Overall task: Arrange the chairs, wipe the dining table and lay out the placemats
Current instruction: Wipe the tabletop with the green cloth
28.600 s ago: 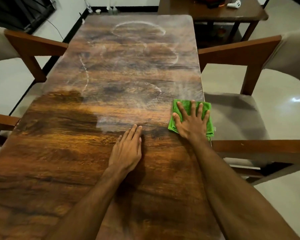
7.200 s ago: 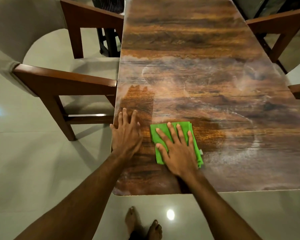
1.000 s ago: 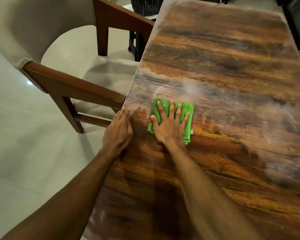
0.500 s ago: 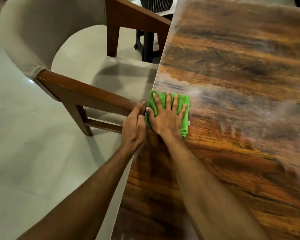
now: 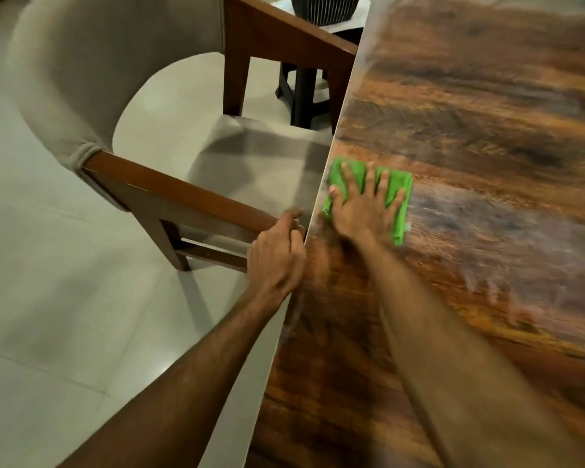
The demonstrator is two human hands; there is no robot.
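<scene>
**Q:** What do we see under the right hand (image 5: 362,211)?

**A:** We see a rectangular bright-green microfibre cloth (image 5: 399,228), pinned flat beneath the palm. The fingers (image 5: 372,177) are spread straight across it. Nothing is pinched; the cloth is simply pressed onto the glossy dark-brown wood-grain dining table (image 5: 487,130). We read the broad, flat contact as a way to spread pressure over the whole pad.

**Q:** Why so close to the rim?

**A:** The cloth's thumb-side corner reaches the table's long edge, so we judge that the wiping step is taking in the margin. Beyond the little finger lies a pale hazy film (image 5: 487,217), which suggests that stretch is not yet wiped.

**Q:** And the left hand (image 5: 277,258)?

**A:** It sits just beside the right wrist, off the table's edge. Its fingers curl at the tip of the brown wooden arm rail (image 5: 183,194) of the beige upholstered chair (image 5: 81,96). Blur prevents us from telling whether it clasps the rail or only leans there. We suppose it steadies the body or keeps the chair clear of the stroke.

**Q:** Placemats?

**A:** We find none in view, and we judge that step not begun
</scene>
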